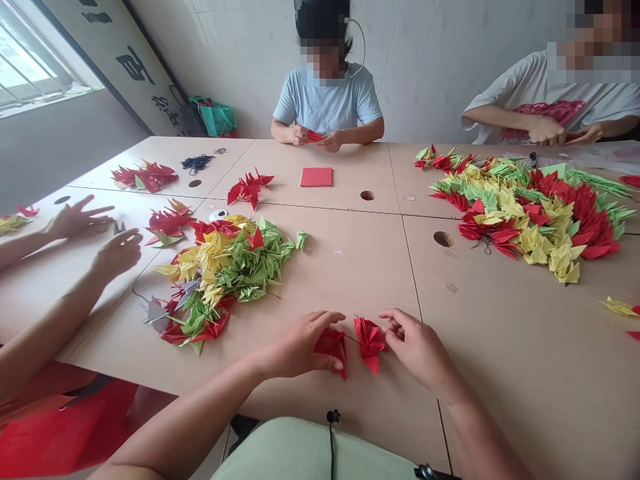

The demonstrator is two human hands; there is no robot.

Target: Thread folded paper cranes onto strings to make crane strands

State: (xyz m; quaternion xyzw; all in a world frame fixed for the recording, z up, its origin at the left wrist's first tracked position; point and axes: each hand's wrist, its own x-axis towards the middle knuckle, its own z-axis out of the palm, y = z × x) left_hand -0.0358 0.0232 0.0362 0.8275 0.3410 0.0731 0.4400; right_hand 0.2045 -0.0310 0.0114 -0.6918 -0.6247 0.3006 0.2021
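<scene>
Left hand (300,347) grip pinches a red paper crane (334,347), right hand (417,347) grip pinches the neighbour crane (369,340) just beside it; I'd pinch lightly, wings probably crease easily.

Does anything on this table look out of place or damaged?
Nothing looks damaged or spilled. One green crane juts from the mixed pile's edge, and a faint smudge marks the table near a round hole.
</scene>
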